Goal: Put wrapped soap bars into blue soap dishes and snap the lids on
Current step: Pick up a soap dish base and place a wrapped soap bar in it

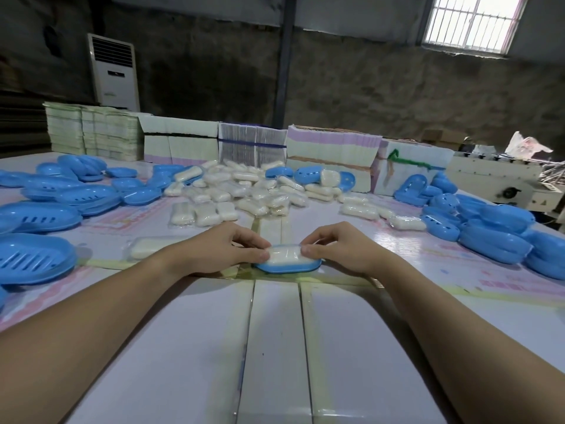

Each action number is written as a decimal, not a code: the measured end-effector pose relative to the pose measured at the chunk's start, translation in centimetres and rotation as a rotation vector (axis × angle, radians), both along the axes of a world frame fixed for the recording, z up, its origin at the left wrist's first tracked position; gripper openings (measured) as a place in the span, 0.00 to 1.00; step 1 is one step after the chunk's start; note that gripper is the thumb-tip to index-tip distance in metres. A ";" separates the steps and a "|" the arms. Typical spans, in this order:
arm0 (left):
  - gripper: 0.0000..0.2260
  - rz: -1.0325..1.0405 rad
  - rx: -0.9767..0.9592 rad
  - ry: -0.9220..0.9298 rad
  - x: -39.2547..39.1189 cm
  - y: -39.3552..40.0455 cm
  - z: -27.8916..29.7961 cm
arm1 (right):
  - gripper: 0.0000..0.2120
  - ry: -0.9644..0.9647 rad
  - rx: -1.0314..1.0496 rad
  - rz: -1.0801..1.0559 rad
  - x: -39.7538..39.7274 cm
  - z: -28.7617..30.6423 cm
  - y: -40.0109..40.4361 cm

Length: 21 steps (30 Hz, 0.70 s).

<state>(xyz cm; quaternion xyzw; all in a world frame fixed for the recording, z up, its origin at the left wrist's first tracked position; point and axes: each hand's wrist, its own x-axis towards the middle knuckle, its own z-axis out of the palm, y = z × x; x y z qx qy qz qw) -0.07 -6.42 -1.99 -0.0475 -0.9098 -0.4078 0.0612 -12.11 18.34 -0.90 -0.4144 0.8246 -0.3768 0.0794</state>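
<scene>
Dim concrete walls and a barred window (472, 21) frame a pale worktable (275, 347) where a person seats a wrapped soap bar (285, 254) in a blue soap dish (287, 267) near the table's middle. Left hand (227, 250) and right hand (337, 247) each pinch one end of the bar with curled fingers and thumb, pressing it down into the dish; no lid is on yet.

From here the loose wrapper ends could likely stay proud of the dish rim and get caught when a lid is snapped on, or the bar could sit skewed if one hand presses harder than the other.

Just left of the dish lies another wrapped bar (149, 247). Beyond the dish sits a heap of wrapped soap (244, 191); blue dish parts (39, 209) are piled far left of it and more blue shells (495, 231) to its right. Behind the heap stand stacked flat cartons (330, 148), with an upright air conditioner (113, 71) against the wall. Nothing lies between the hands and either pile.
</scene>
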 end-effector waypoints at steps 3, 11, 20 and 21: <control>0.08 0.039 0.019 0.054 -0.5 0.4 -0.3 | 0.10 0.008 -0.013 -0.018 0.0 -0.1 -0.3; 0.10 0.120 0.015 0.090 -1.4 1.2 -0.7 | 0.07 0.011 0.046 -0.100 -0.4 0.4 -0.4; 0.06 0.048 -0.017 0.011 -2.3 1.9 0.3 | 0.08 0.035 -0.001 -0.176 0.2 0.6 0.7; 0.06 0.058 -0.008 0.046 -2.3 1.9 -0.3 | 0.08 0.037 0.007 -0.164 0.1 0.5 0.8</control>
